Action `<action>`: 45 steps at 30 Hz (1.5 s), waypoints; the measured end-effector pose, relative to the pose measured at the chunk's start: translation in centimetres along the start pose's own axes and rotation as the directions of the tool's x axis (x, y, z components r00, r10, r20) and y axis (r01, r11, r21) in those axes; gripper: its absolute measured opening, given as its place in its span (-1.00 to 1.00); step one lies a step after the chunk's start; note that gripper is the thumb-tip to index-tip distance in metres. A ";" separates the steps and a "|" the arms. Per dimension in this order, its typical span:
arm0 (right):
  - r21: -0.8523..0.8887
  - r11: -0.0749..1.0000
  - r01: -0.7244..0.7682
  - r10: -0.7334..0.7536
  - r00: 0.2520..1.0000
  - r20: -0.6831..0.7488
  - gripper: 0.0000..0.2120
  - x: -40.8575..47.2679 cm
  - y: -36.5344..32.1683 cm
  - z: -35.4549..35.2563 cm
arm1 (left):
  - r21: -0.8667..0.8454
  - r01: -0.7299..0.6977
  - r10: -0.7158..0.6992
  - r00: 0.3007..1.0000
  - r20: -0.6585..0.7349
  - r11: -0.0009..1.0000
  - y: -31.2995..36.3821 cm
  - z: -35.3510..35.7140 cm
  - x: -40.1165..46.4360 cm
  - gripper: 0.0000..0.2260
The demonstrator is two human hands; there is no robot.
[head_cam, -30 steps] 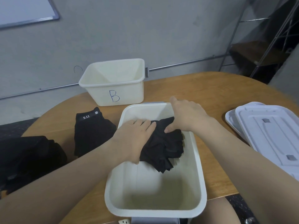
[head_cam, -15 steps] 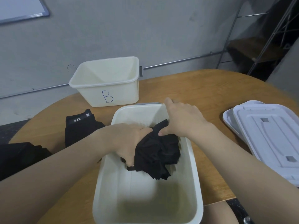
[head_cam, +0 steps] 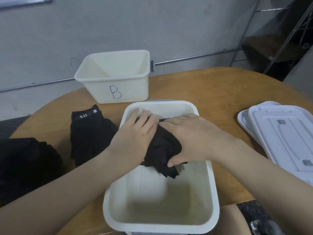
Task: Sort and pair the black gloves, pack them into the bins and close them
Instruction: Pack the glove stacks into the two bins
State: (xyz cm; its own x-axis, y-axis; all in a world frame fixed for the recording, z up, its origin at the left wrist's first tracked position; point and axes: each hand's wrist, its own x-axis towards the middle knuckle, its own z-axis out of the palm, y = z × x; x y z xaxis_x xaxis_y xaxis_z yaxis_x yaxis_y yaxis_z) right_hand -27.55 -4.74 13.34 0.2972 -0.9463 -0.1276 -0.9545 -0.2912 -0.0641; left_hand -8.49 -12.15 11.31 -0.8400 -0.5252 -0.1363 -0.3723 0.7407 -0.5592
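Now — black gloves bunched between both hands' fingers | over near bin

Both hands, left and right, clutch a bunched black fabric glove bundle inside the near white plastic bin.

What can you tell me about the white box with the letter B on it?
The bin marked B is a cream-white plastic tub with a rolled rim, sloping walls and a blue handwritten B on its front. It stands upright and open, no lid on, at the far edge of the wooden table. A grey clip shows on its right rim. Nothing shows inside.
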 end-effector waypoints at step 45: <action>0.183 0.974 -0.134 0.108 0.984 0.142 -0.24 -1.4 -2.0 -3.9 | -0.322 0.122 -0.123 0.992 0.017 0.939 -3.7 -3.2 -5.4 -0.22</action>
State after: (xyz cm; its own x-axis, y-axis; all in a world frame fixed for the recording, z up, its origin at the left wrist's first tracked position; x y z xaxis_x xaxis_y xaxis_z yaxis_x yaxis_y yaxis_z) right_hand -26.20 -3.36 17.49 0.1925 -0.9425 -0.2732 -0.9652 -0.1316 -0.2262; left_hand -3.83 -10.76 16.76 -0.7811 -0.6192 -0.0807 -0.5787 0.7664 -0.2787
